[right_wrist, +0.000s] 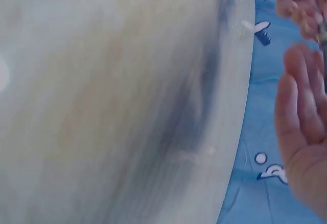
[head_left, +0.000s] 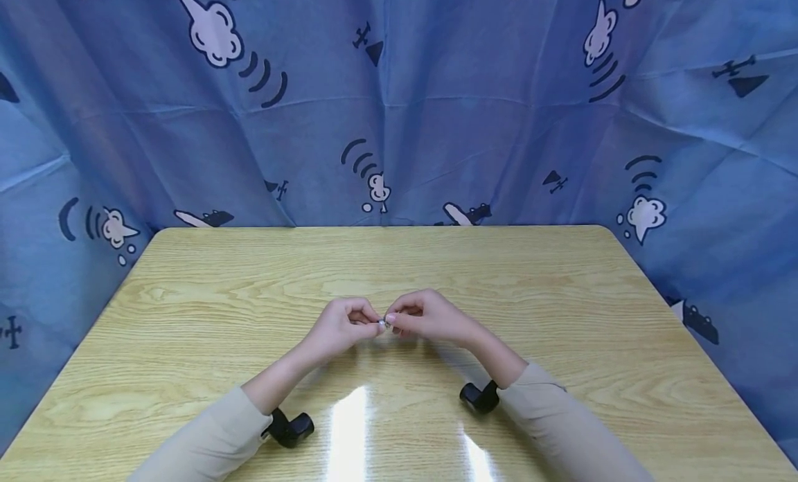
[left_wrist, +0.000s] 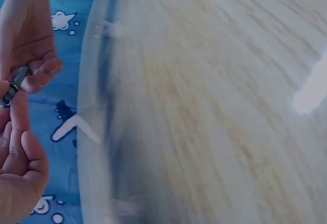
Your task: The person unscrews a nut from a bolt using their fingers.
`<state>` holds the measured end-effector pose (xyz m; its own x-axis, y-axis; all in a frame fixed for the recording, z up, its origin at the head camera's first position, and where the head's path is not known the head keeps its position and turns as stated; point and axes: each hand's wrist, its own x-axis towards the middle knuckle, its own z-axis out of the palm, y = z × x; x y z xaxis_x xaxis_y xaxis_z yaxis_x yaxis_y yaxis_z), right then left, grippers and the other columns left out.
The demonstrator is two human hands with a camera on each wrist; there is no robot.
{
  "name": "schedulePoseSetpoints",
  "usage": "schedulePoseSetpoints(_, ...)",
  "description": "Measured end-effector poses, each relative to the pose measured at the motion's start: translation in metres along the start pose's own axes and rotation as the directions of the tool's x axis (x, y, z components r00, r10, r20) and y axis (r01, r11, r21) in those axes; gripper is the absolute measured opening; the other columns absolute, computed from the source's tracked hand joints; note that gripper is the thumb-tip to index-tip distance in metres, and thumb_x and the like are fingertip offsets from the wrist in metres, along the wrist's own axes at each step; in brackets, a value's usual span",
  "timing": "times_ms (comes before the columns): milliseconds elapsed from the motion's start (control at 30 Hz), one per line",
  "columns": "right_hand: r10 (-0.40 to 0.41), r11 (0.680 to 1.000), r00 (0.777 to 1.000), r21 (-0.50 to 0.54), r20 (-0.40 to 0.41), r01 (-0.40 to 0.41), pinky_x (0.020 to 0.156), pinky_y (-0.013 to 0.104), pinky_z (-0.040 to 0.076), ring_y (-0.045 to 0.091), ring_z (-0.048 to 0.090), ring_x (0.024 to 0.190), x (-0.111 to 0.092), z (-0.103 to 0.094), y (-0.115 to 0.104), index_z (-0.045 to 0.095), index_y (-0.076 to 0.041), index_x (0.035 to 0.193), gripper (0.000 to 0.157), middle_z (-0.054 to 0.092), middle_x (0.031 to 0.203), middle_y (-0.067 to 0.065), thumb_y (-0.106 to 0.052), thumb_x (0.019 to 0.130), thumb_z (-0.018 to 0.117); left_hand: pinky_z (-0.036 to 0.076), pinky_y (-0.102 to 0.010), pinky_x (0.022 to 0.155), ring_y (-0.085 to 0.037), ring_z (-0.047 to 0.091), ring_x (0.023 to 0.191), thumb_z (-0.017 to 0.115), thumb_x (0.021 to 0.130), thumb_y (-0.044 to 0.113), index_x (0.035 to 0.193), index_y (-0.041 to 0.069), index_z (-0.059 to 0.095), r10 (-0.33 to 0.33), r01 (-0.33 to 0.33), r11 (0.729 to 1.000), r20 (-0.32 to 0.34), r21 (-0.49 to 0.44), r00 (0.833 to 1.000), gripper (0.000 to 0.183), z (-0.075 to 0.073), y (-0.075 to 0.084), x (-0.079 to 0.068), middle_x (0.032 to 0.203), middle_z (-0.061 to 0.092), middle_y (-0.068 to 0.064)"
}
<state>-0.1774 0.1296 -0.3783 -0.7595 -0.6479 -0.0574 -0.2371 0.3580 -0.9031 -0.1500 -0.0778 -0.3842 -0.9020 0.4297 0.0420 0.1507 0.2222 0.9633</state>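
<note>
From left-wrist view, not head: bolt shank (left_wrist: 20,75)

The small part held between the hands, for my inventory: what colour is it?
Metallic-looking grey; the small part shows best in the left wrist view.

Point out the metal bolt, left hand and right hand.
Metal bolt (left_wrist: 21,75): left wrist view, on its shank.
Left hand (head_left: 339,327): head view, middle of the hand.
Right hand (head_left: 435,320): head view, middle of the hand.
</note>
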Motion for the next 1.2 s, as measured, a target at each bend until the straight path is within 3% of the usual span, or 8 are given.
schedulePoseSetpoints(100, 0.097, 0.982, 0.993, 0.171, -0.067, -0.084, 0.072, 0.048, 0.052, 0.03, 0.064, 0.072, -0.002, 0.005, -0.003, 0.064, 0.002, 0.098, 0.023, 0.066, 0.078, 0.014, -0.019, 0.093, 0.057, 0.051, -0.026, 0.067, -0.021, 0.063, 0.074, 0.067, 0.081, 0.002, 0.084, -0.004, 0.064, -0.007, 0.007, 1.0, -0.013, -0.025, 1.0, 0.007, 0.0, 0.005, -0.002, 0.079, 0.067, -0.008)
schedulePoseSetpoints(267, 0.156, 0.949, 0.981, 0.293, -0.115, -0.117, 0.07, 0.044, 0.054, 0.019, 0.064, 0.065, -0.006, 0.01, -0.011, 0.061, 0.005, 0.095, 0.022, 0.066, 0.07, 0.006, -0.016, 0.093, 0.057, 0.052, -0.026, 0.068, -0.015, 0.063, 0.073, 0.07, 0.081, 0.007, 0.086, -0.002, 0.065, 0.005, -0.006, 0.998, -0.027, -0.055, 1.0, 0.012, 0.0, 0.002, -0.001, 0.079, 0.068, -0.007)
schedulePoseSetpoints(433, 0.141, 0.936, 0.983, 0.341, -0.121, -0.092, 0.067, 0.038, 0.055, 0.014, 0.064, 0.063, -0.009, 0.011, -0.014, 0.06, 0.005, 0.093, 0.019, 0.065, 0.07, 0.004, -0.013, 0.092, 0.058, 0.053, -0.028, 0.068, -0.016, 0.064, 0.073, 0.071, 0.08, 0.009, 0.085, -0.001, 0.065, 0.018, -0.02, 0.998, -0.026, -0.058, 0.999, 0.012, 0.0, 0.005, -0.003, 0.079, 0.068, -0.007)
schedulePoseSetpoints(633, 0.116, 0.914, 0.987, 0.4, -0.115, -0.061, 0.073, 0.041, 0.054, 0.014, 0.065, 0.067, -0.011, 0.011, -0.016, 0.06, 0.008, 0.093, 0.015, 0.066, 0.074, 0.005, -0.006, 0.09, 0.059, 0.053, -0.029, 0.069, -0.016, 0.065, 0.074, 0.07, 0.081, 0.008, 0.084, -0.001, 0.065, 0.038, -0.039, 0.996, -0.012, -0.079, 0.999, 0.011, -0.001, 0.008, -0.006, 0.081, 0.068, -0.007)
schedulePoseSetpoints(867, 0.114, 0.902, 0.989, 0.427, -0.091, -0.065, 0.074, 0.039, 0.054, 0.016, 0.066, 0.071, -0.012, 0.013, -0.019, 0.058, 0.007, 0.099, 0.018, 0.068, 0.08, 0.007, -0.009, 0.09, 0.059, 0.054, -0.029, 0.068, -0.017, 0.065, 0.074, 0.071, 0.081, 0.007, 0.083, -0.001, 0.065, 0.046, -0.047, 0.995, -0.014, -0.092, 0.999, 0.009, 0.0, 0.009, -0.007, 0.081, 0.067, -0.007)
schedulePoseSetpoints(1100, 0.094, 0.914, 0.991, 0.403, -0.096, -0.048, 0.077, 0.04, 0.053, 0.019, 0.063, 0.079, -0.014, 0.015, -0.023, 0.058, 0.007, 0.102, 0.021, 0.064, 0.088, 0.005, -0.004, 0.084, 0.065, 0.053, -0.028, 0.068, -0.015, 0.064, 0.073, 0.07, 0.08, 0.006, 0.083, -0.002, 0.065, 0.065, -0.066, 0.996, -0.025, -0.065, 0.998, 0.01, 0.0, 0.009, -0.007, 0.081, 0.066, -0.007)
schedulePoseSetpoints(1200, 0.122, 0.919, 0.987, 0.387, -0.101, -0.074, 0.078, 0.041, 0.052, 0.018, 0.062, 0.078, -0.014, 0.015, -0.023, 0.056, 0.006, 0.106, 0.026, 0.063, 0.088, 0.004, -0.009, 0.086, 0.064, 0.053, -0.028, 0.068, -0.015, 0.064, 0.073, 0.07, 0.08, 0.007, 0.083, -0.001, 0.065, 0.051, -0.053, 0.997, -0.039, -0.058, 0.998, 0.01, 0.0, 0.008, -0.008, 0.081, 0.066, -0.007)
